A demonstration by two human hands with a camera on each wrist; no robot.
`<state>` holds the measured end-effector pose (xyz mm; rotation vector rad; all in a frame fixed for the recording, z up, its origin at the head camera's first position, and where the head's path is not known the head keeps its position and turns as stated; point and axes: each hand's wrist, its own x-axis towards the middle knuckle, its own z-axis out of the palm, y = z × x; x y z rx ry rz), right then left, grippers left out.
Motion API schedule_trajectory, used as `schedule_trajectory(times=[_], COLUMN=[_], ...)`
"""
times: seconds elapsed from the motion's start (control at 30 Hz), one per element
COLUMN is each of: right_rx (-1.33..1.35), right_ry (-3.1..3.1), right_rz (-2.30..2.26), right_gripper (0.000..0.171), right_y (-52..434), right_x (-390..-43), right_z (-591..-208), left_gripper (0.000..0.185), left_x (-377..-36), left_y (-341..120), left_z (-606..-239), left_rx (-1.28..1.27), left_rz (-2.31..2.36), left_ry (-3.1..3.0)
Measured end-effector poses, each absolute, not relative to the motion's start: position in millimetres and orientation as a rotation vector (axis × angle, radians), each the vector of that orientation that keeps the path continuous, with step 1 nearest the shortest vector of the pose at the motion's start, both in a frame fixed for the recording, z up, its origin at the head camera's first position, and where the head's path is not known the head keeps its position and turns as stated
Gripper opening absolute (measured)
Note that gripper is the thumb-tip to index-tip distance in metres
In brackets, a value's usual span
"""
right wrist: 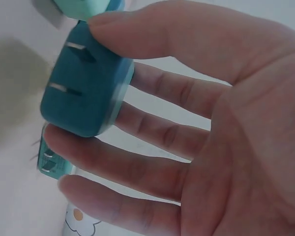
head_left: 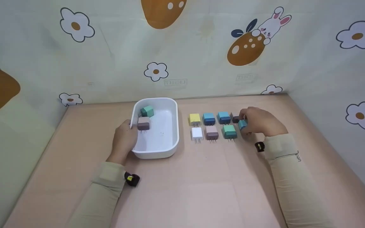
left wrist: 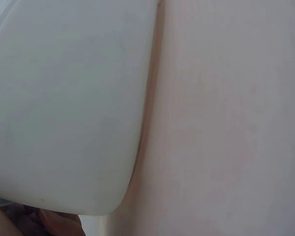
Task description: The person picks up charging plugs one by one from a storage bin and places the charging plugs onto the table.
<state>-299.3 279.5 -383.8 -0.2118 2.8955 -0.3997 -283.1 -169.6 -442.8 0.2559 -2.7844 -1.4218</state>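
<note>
Hidden and cut-off parts
The right hand [head_left: 258, 122] covers most of a dark charger [head_left: 235, 119]; the left wrist view crops the white bin [left wrist: 64, 98].

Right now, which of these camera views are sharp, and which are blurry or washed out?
Head view: evenly lit and sharp, edges bowed by the wide lens. Left wrist view: soft, just the white bin wall and table. Right wrist view: hazy, the right hand pinching a teal charger.

Teal plug adapter [right wrist: 86, 83], two prongs showing, pinched at row's right end

Teal charger [right wrist: 86, 81]: matt plastic, metal prongs. White bin [head_left: 169, 139]: smooth plastic.
</note>
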Motion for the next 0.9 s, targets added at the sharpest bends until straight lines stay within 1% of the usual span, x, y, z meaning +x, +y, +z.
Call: schedule_trajectory(times=[0.17, 0.4, 0.77, 0.9], right_rx=[-0.209, -0.201, -0.202, -0.221], right_ry=[2.865, 2.851, 2.862, 2.869], right_rz=[-0.390, -0.373, -0.314, -0.307], right_gripper=[0.049, 0.044, 0.051, 0.049], right_y=[277, 275, 271, 270], right_x=[-302, -304, -304, -304], right_z=[-389, -396, -399, -400], left_gripper=[0.048, 0.048, 0.049, 0.049], left_x=[-283, -282, -284, -283], left_y=[-170, -169, -168, -169], left_z=[-442, -443, -443, -443], left_rx=[0.246, 0.264, 0.260, 0.264], left_rz=[-1.428, -1.423, -1.428, -1.413], left_ry=[-2.789, -2.794, -2.798, -2.800])
